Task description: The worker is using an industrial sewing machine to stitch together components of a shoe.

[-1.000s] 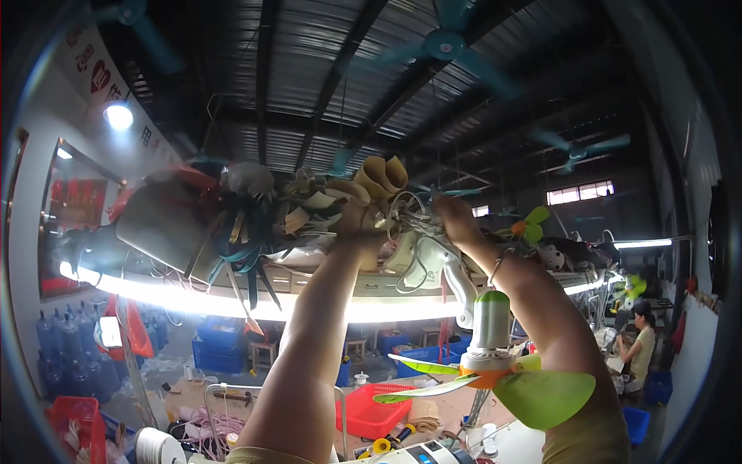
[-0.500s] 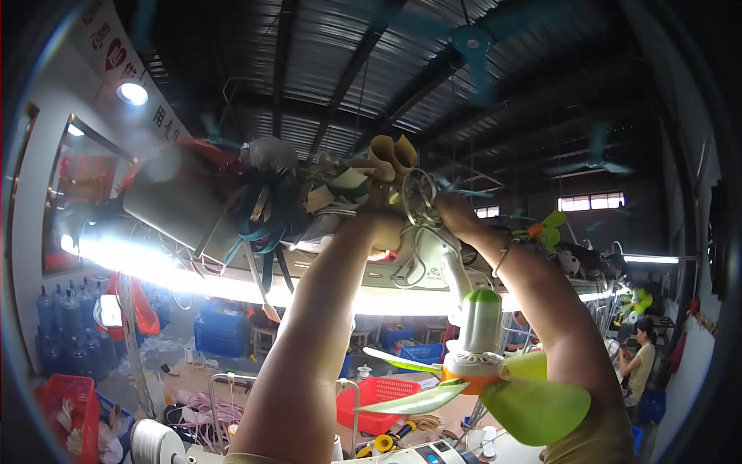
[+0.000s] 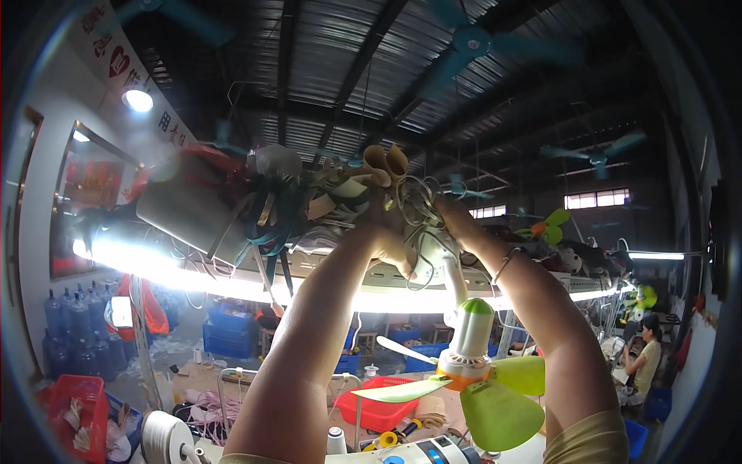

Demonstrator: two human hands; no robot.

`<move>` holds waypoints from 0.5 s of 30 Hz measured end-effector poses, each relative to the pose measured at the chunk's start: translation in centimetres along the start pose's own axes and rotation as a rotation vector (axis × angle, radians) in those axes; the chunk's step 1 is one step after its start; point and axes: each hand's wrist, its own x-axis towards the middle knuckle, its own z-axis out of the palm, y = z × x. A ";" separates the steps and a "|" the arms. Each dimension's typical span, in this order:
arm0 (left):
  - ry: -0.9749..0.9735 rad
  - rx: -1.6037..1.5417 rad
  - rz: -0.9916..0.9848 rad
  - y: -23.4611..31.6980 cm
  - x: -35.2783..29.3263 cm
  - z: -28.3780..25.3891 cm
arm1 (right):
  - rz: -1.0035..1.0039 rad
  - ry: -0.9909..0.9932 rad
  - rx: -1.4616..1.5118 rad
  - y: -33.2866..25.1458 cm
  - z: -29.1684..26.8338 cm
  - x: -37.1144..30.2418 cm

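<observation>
Both my arms stretch up to a crowded overhead shelf. My left hand (image 3: 390, 241) is bent at the shelf's edge, its thumb by the white mount of a fan; what its fingers close on is hidden. To the right, my right hand (image 3: 457, 221) has its fingers curled at the loops of a thin grey cord (image 3: 423, 197). This cord lies between the two hands, and some loops hang down over the white fan mount (image 3: 437, 259). Below hangs the clip-on fan (image 3: 473, 336) with green blades and an orange ring. Two tan rolls (image 3: 385, 161) stand just above my left hand.
Bundled straps (image 3: 270, 209) and a large pale roll (image 3: 189, 213) fill the shelf's left side. A bright tube light (image 3: 170, 271) runs beneath it. Below are a sewing machine (image 3: 433, 452), a thread cone (image 3: 164, 439) and a red basket (image 3: 379, 414). A person (image 3: 641, 359) sits far right.
My left thumb has come into sight beside the white mount. The cord loops between my hands have shifted and spread. The view has tilted slightly, and the fan's blades sit differently.
</observation>
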 end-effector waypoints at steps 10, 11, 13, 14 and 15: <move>-0.040 0.036 0.020 4.1 -4.7 -3.9 | 0.049 -0.015 0.322 -4.1 -1.0 -5.2; -0.053 0.009 -0.103 2.8 -3.5 -1.7 | 0.108 0.084 0.196 -5.0 -1.6 -6.6; 0.117 -0.012 -0.074 3.1 -3.3 0.0 | -0.469 0.298 -0.560 -4.0 -4.0 -10.7; 0.132 -0.074 -0.035 3.0 -3.5 0.3 | -0.585 0.180 -0.688 -4.7 -4.8 -13.0; -0.003 -0.190 -0.035 3.4 -3.8 0.0 | -0.654 0.060 -0.748 -4.5 -5.2 -15.3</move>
